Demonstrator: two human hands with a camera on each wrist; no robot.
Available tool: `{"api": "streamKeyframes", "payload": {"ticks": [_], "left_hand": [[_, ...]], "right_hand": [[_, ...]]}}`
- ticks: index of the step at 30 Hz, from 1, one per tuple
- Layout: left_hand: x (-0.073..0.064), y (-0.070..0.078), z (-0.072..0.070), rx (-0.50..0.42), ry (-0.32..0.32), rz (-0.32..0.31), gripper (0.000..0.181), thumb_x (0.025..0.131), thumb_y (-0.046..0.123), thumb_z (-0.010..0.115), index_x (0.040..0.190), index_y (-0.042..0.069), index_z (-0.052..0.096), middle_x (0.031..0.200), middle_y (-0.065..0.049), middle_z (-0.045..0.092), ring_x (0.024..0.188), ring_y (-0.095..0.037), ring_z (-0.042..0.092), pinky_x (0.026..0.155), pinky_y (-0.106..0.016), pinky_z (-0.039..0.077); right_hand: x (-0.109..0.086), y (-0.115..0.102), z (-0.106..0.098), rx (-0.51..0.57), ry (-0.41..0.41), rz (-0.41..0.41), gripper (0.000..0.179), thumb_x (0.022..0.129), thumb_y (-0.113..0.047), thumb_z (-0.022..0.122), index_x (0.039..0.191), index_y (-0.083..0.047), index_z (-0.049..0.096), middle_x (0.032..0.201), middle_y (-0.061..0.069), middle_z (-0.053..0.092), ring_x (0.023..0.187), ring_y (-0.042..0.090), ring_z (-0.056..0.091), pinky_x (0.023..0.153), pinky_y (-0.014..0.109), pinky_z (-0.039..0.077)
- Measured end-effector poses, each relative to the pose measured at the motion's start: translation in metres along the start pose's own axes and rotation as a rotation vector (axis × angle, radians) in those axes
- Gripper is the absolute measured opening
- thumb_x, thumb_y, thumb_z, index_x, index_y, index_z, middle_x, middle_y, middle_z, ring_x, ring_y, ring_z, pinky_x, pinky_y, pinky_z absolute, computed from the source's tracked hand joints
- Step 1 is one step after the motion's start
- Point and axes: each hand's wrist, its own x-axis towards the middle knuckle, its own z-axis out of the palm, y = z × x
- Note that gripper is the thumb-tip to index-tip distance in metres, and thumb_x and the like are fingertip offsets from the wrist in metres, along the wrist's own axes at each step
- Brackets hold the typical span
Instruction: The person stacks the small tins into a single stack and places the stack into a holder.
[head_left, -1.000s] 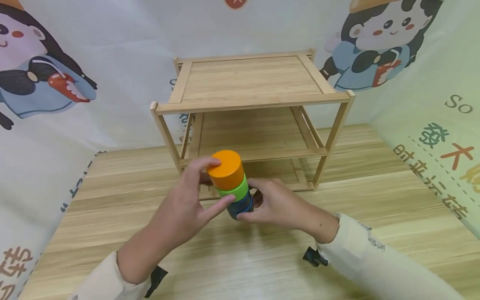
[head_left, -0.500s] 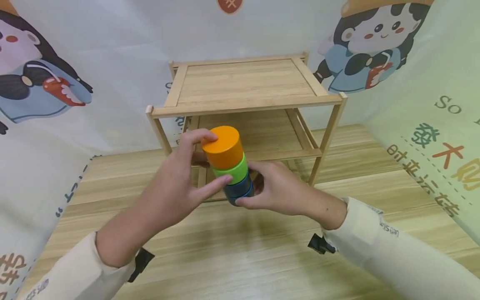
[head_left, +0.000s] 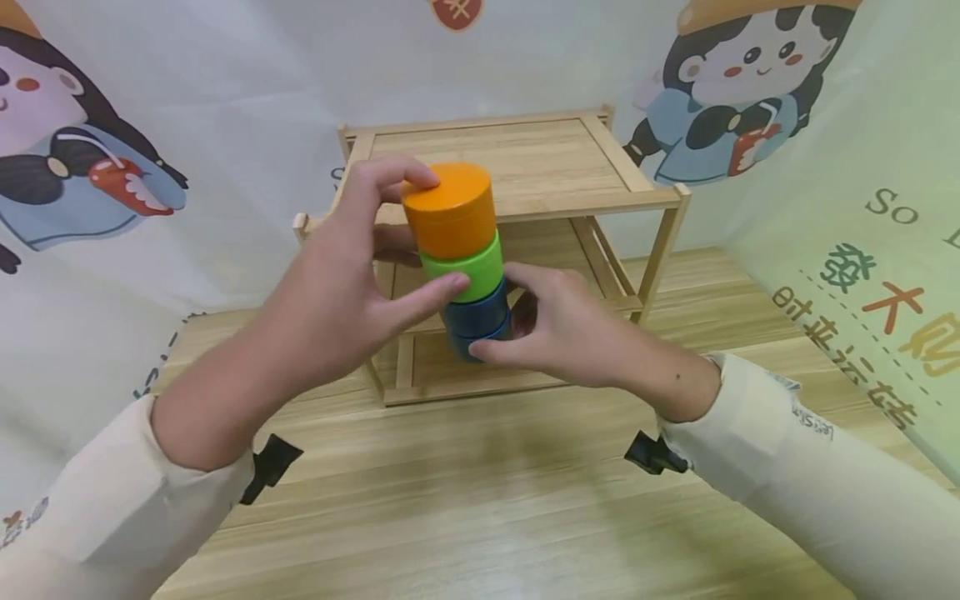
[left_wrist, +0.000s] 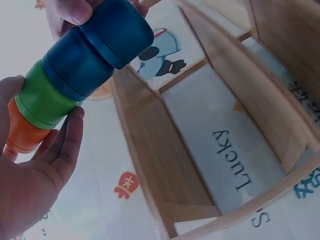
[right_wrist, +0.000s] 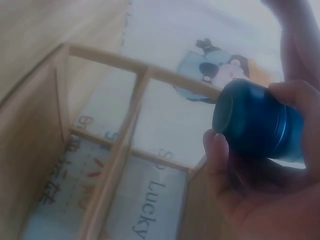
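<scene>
In the head view a stack of round coloured canisters (head_left: 480, 254) hangs in the air in front of the wooden rack, tilted slightly. Its top piece is orange (head_left: 456, 225), then comes green, with two dark blue pieces below. My left hand (head_left: 322, 283) grips the upper part, one finger on the orange top and the thumb on the green. Low on the stack, my right hand (head_left: 577, 325) holds the blue pieces (right_wrist: 260, 120) between thumb and fingers. The left wrist view shows the whole stack, its blue end (left_wrist: 117, 32) up.
Just behind the stack stands a light wooden rack (head_left: 525, 167) with three shelf levels. Wood-look flooring (head_left: 450, 492) lies below it. A printed cloth (head_left: 247, 100) with cartoon figures and lettering hangs at the back and sides.
Both hands have raised the stack from in front of the lower shelves until its orange top overlaps the rack's top shelf in the head view. The grips look the same.
</scene>
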Motion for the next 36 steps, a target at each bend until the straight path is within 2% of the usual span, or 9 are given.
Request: {"api": "streamKeyframes", "payload": {"ticks": [1,4,8,11,15,22,26,32,36], "left_hand": [[0.002,0.000,-0.002,-0.002,0.002,-0.003,0.074,0.086,0.017,0.079,0.140,0.010,0.029,0.133,-0.011,0.051,0.093,-0.015,0.073,0.088,-0.036,0.059],[0.008,0.001,-0.007,0.007,0.001,-0.026,0.074,0.088,0.020,0.078,0.141,0.012,0.027,0.135,-0.009,0.051,0.093,-0.012,0.073,0.070,-0.032,0.059],[0.016,0.004,-0.013,0.018,-0.011,-0.047,0.072,0.090,0.024,0.075,0.142,0.014,0.025,0.136,-0.007,0.052,0.096,-0.011,0.072,0.065,-0.027,0.058],[0.024,0.008,-0.019,0.017,-0.028,-0.051,0.071,0.092,0.026,0.073,0.142,0.016,0.024,0.137,-0.006,0.051,0.097,-0.010,0.072,0.073,-0.025,0.060],[0.033,0.014,-0.026,0.000,-0.030,-0.046,0.070,0.093,0.027,0.071,0.143,0.018,0.023,0.135,-0.004,0.050,0.097,-0.009,0.072,0.072,-0.023,0.061],[0.047,0.015,-0.032,0.006,0.028,0.043,0.073,0.091,0.029,0.073,0.142,0.016,0.023,0.128,-0.003,0.052,0.093,-0.006,0.072,0.083,-0.023,0.060],[0.055,0.017,-0.034,0.010,0.046,0.056,0.074,0.090,0.030,0.074,0.143,0.018,0.023,0.130,-0.005,0.052,0.093,-0.007,0.073,0.089,-0.025,0.059],[0.069,0.012,-0.035,0.036,0.062,0.038,0.081,0.088,0.028,0.077,0.146,0.022,0.022,0.131,-0.003,0.050,0.096,-0.007,0.072,0.092,-0.022,0.057],[0.078,0.009,-0.034,0.007,0.064,0.003,0.086,0.086,0.024,0.079,0.149,0.024,0.020,0.131,-0.004,0.048,0.098,-0.009,0.072,0.092,-0.023,0.057]], "right_hand": [[0.001,-0.002,-0.002,-0.008,0.007,0.004,0.053,0.083,-0.024,0.082,0.127,-0.007,0.058,0.102,0.003,0.071,0.077,0.017,0.064,0.071,0.030,0.058],[0.002,-0.005,-0.009,-0.022,0.021,0.021,0.054,0.084,-0.025,0.081,0.128,-0.008,0.058,0.104,0.003,0.071,0.080,0.017,0.064,0.073,0.031,0.057],[0.005,-0.008,-0.016,-0.036,0.038,0.037,0.053,0.084,-0.028,0.080,0.129,-0.008,0.058,0.104,0.003,0.071,0.081,0.018,0.064,0.074,0.032,0.057],[0.008,-0.011,-0.022,-0.047,0.048,0.055,0.053,0.084,-0.031,0.079,0.129,-0.010,0.058,0.104,0.001,0.070,0.083,0.018,0.064,0.075,0.032,0.057],[0.012,-0.018,-0.031,-0.043,0.057,0.067,0.054,0.085,-0.031,0.079,0.129,-0.010,0.057,0.106,0.002,0.069,0.086,0.019,0.065,0.079,0.033,0.057],[0.015,-0.030,-0.050,-0.034,0.076,0.069,0.054,0.085,-0.030,0.079,0.130,-0.012,0.056,0.107,0.001,0.069,0.086,0.018,0.067,0.077,0.033,0.057],[0.020,-0.033,-0.058,-0.040,0.098,0.067,0.051,0.085,-0.030,0.079,0.128,-0.013,0.058,0.108,0.000,0.068,0.084,0.017,0.068,0.074,0.034,0.057],[0.032,-0.033,-0.066,-0.073,0.133,0.073,0.051,0.085,-0.031,0.078,0.128,-0.013,0.058,0.110,0.001,0.064,0.083,0.019,0.065,0.072,0.034,0.056],[0.042,-0.030,-0.070,-0.086,0.154,0.039,0.049,0.086,-0.031,0.077,0.128,-0.013,0.059,0.109,0.001,0.065,0.082,0.020,0.064,0.071,0.034,0.054]]}}
